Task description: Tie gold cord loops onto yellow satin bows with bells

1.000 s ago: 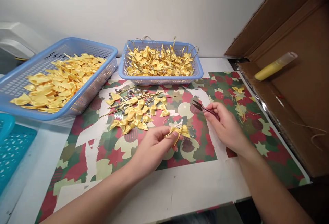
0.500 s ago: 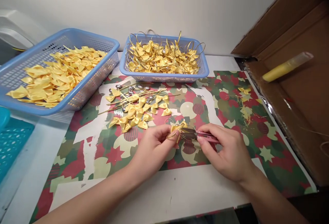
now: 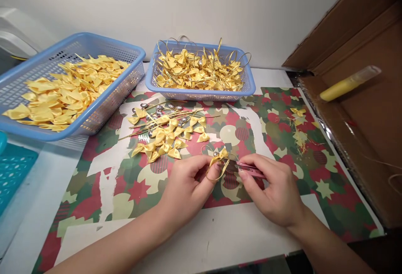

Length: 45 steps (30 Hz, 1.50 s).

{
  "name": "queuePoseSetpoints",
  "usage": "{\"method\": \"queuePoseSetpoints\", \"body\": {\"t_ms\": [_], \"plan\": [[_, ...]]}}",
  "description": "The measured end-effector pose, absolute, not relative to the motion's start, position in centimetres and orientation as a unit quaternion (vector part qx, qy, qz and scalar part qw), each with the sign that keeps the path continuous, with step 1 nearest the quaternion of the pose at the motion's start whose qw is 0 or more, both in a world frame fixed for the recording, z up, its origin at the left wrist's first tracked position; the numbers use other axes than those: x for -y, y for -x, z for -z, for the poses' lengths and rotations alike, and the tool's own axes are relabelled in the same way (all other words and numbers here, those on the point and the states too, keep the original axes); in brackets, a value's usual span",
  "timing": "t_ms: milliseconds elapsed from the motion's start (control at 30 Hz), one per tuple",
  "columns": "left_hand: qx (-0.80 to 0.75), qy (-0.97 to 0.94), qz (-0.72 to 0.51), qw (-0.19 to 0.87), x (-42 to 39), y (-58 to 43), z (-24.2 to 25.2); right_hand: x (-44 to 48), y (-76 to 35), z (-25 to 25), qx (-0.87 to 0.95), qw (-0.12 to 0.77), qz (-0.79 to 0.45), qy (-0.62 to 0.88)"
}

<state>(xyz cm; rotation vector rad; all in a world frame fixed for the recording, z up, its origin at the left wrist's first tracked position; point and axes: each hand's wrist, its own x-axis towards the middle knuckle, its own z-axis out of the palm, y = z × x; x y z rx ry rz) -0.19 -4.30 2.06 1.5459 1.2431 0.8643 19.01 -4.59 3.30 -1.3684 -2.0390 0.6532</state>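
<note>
My left hand (image 3: 188,184) pinches a small yellow satin bow (image 3: 220,156) with a gold cord loop, just above the patterned paper. My right hand (image 3: 273,186) is closed on small pink-handled scissors (image 3: 248,168), whose tip meets the bow's cord. Just beyond the hands lies a loose pile of yellow bows (image 3: 166,133) with gold cords and silver beads.
A blue basket of plain yellow bows (image 3: 67,91) stands at the back left. Another blue basket (image 3: 201,71) holds bows with gold loops at the back middle. An open cardboard box (image 3: 361,98) with a yellow tube (image 3: 348,83) is on the right. A teal basket (image 3: 12,169) sits at the far left.
My right hand brought the scissors from the right over to the bow in my left hand. The bow has turned a little between my fingers.
</note>
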Motion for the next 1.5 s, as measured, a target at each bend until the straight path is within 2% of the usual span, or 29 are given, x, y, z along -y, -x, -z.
{"method": "queuePoseSetpoints", "body": {"t_ms": [433, 533, 667, 767, 833, 933, 1033, 1167, 1267, 1333, 1400, 1500], "plan": [[-0.507, -0.631, -0.348, 0.473, 4.4, 0.2, -1.9, 4.4, -19.1, -3.2, 0.764, 0.311, -0.246, 0.508], [-0.515, -0.601, -0.350, 0.501, 4.3, 0.4, -1.9, 3.8, -20.3, -3.4, 0.767, 0.303, -0.277, 0.492], [-0.517, -0.548, -0.361, 0.550, 4.1, 0.6, -2.0, 2.8, -20.8, -2.6, 0.709, 0.352, -0.324, 0.518], [-0.504, -0.536, -0.361, 0.573, 4.0, 0.5, -2.0, 2.7, -19.6, -1.4, 0.672, 0.347, -0.383, 0.530], [-0.495, -0.538, -0.361, 0.578, 3.9, 0.5, -2.0, 2.6, -18.8, -0.7, 0.669, 0.342, -0.434, 0.497], [-0.504, -0.560, -0.374, 0.541, 3.8, 0.6, -1.9, 2.0, -18.9, -0.2, 0.633, 0.394, -0.457, 0.485], [-0.517, -0.609, -0.388, 0.459, 3.8, 0.8, -1.9, 0.8, -20.6, -0.3, 0.634, 0.396, -0.349, 0.565], [-0.489, -0.683, -0.407, 0.359, 4.0, 0.9, -1.8, -0.4, -22.6, -0.3, 0.726, 0.248, -0.127, 0.628], [-0.456, -0.720, -0.429, 0.299, 4.1, 0.7, -1.9, -0.4, -22.9, 0.3, 0.739, 0.144, -0.058, 0.656], [-0.441, -0.734, -0.438, 0.275, 4.2, 0.6, -1.9, -0.3, -22.8, 0.6, 0.744, 0.106, -0.035, 0.659], [-0.433, -0.743, -0.440, 0.260, 4.3, 0.6, -1.9, -0.1, -22.5, 0.4, 0.755, 0.119, -0.016, 0.645], [-0.431, -0.757, -0.426, 0.245, 4.4, 0.7, -1.7, 0.4, -21.5, -0.7, 0.772, 0.245, 0.003, 0.587]]}}
